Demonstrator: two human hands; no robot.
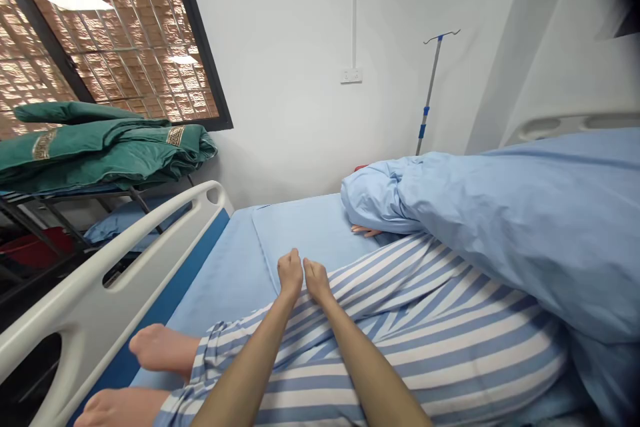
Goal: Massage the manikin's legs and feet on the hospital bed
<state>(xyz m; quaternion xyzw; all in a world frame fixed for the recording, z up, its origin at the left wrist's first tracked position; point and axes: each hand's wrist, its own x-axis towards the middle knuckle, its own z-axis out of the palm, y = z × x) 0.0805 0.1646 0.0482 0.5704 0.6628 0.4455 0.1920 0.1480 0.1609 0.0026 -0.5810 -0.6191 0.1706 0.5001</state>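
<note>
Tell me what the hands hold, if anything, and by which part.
The left hand and right hand are curled into fists over the bed; whether anything is inside them cannot be told.

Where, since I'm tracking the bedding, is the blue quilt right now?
In the head view, the blue quilt lies bunched at the right, over the upper end of the striped trousers, farther right than the person's right hand.
</note>
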